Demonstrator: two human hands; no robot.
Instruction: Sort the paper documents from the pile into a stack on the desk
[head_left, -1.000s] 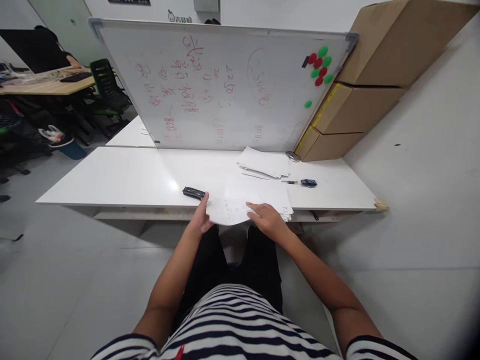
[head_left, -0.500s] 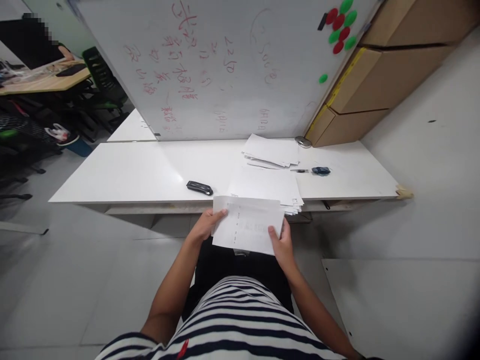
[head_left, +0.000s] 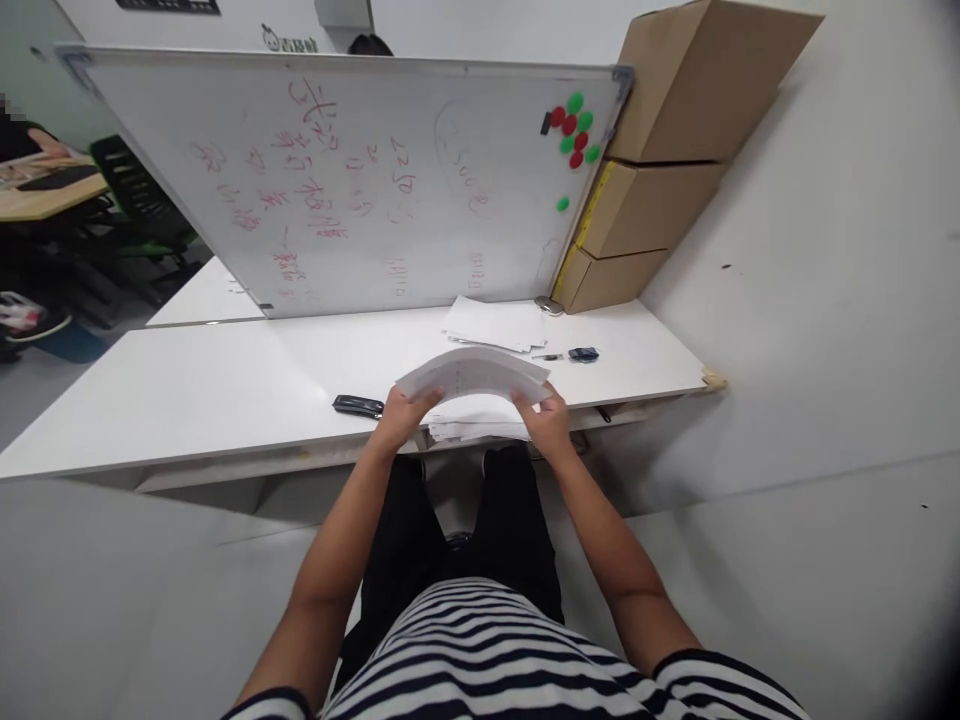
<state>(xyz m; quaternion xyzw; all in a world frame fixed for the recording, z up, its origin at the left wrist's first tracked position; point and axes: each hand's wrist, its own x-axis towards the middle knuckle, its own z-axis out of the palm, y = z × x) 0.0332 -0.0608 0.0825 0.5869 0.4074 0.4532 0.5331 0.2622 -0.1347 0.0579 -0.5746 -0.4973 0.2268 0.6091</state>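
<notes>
Sheets of paper [head_left: 474,368] are held up between my two hands, bowed upward in the middle. My left hand [head_left: 405,412] pinches their left end, thumb on the near side. At the right end, my right hand [head_left: 546,412] grips them the same way. Below and partly hidden by them, a paper stack [head_left: 480,422] lies at the table's front edge. Close to my left hand is a black stapler [head_left: 358,406] on the table. A second pile of papers [head_left: 496,322] rests farther back.
The white table [head_left: 225,375] runs across in front of me. A whiteboard [head_left: 360,200] with red writing and magnets stands along its back. Cardboard boxes [head_left: 626,205] are piled at the right. A small dark blue object [head_left: 583,354] and a computer mouse [head_left: 549,306] lie on the table.
Both hands have raised the sheets forward over the table, and the sheets went from flat to arched. My view has tilted up and shifted right.
</notes>
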